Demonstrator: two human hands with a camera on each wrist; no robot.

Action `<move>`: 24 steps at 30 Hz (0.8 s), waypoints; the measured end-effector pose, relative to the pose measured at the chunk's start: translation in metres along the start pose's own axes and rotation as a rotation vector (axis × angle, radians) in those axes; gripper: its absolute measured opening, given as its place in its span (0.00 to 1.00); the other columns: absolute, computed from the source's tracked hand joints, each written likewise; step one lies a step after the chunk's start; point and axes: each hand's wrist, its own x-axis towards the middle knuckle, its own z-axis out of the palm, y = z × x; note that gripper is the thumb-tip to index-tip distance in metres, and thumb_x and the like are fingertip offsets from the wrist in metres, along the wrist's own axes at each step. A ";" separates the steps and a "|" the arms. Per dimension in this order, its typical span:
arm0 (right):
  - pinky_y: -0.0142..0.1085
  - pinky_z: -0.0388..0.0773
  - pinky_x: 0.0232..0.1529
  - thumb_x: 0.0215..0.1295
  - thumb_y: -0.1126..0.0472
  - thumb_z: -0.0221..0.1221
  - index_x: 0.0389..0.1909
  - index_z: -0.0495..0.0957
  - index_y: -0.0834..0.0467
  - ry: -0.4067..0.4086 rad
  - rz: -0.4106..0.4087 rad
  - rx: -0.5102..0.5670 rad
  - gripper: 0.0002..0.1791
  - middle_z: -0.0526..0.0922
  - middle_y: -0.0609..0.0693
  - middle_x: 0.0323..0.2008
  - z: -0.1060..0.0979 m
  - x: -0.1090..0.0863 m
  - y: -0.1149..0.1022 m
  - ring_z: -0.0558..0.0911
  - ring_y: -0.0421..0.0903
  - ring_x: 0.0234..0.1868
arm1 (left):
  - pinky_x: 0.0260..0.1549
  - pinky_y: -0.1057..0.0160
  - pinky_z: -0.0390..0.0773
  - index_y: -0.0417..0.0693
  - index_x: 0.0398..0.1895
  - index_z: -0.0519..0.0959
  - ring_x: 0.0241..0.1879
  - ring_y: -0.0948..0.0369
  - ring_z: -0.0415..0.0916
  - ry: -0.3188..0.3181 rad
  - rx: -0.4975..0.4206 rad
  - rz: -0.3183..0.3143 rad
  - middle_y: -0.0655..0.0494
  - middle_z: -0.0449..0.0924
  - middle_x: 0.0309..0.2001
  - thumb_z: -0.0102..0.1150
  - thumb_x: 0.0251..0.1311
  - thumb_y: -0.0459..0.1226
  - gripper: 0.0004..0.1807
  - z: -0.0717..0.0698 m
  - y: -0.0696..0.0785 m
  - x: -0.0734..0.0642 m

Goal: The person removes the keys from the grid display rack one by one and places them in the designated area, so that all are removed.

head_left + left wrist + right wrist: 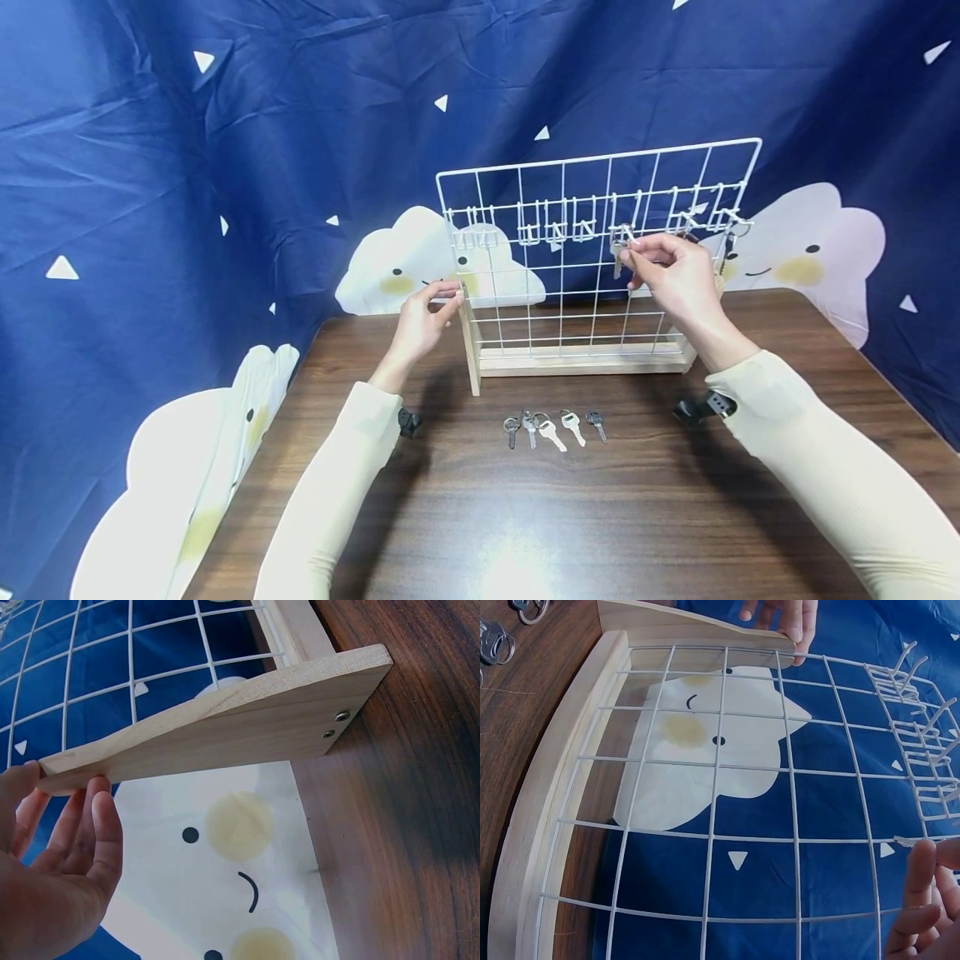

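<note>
My left hand (422, 323) grips the upper end of the wooden side panel (217, 735) of a white wire grid rack (562, 267), thumb on one side and fingers on the other. Up at a hook on the right half of the grid, my right hand (681, 279) pinches a key (617, 263) that hangs downward by its ring. Only a small metal tip of that key shows beside the fingers in the right wrist view. Several white hooks (556, 232) line the grid's upper part. A dark key (724, 252) hangs from a ring at the far right hook.
Several loose keys (572, 427) lie in a row on the dark wooden table (420, 517) in front of the rack. A wooden crossbar (577, 362) joins the rack's sides at the bottom. Behind stands a blue curtain (300, 125) with cloud shapes.
</note>
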 end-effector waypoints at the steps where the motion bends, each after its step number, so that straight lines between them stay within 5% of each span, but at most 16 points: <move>1: 0.24 0.70 0.17 0.64 0.55 0.67 0.40 0.82 0.56 -0.001 -0.004 0.002 0.10 0.83 0.25 0.21 0.000 0.000 0.000 0.82 0.33 0.18 | 0.43 0.39 0.85 0.48 0.56 0.81 0.47 0.39 0.84 0.000 -0.005 -0.002 0.42 0.82 0.54 0.62 0.67 0.42 0.17 0.000 0.000 0.000; 9: 0.25 0.69 0.18 0.64 0.55 0.68 0.39 0.83 0.57 -0.011 -0.022 0.034 0.10 0.83 0.29 0.20 -0.005 -0.006 -0.003 0.82 0.35 0.18 | 0.43 0.40 0.85 0.49 0.57 0.81 0.47 0.41 0.85 -0.004 0.015 0.000 0.43 0.82 0.55 0.61 0.68 0.43 0.17 -0.001 0.001 0.000; 16: 0.26 0.70 0.18 0.63 0.54 0.68 0.40 0.83 0.56 -0.032 -0.012 0.044 0.10 0.85 0.30 0.22 -0.009 -0.010 -0.006 0.83 0.37 0.19 | 0.34 0.60 0.87 0.49 0.57 0.81 0.47 0.40 0.85 -0.004 0.029 0.003 0.44 0.83 0.54 0.61 0.68 0.43 0.17 -0.001 0.001 0.000; 24: 0.27 0.72 0.21 0.63 0.55 0.68 0.41 0.84 0.56 -0.045 0.011 0.008 0.11 0.83 0.29 0.20 -0.009 -0.011 -0.009 0.83 0.37 0.19 | 0.42 0.43 0.86 0.50 0.57 0.81 0.46 0.44 0.86 -0.002 0.020 -0.005 0.44 0.82 0.54 0.61 0.68 0.43 0.17 -0.001 0.001 -0.001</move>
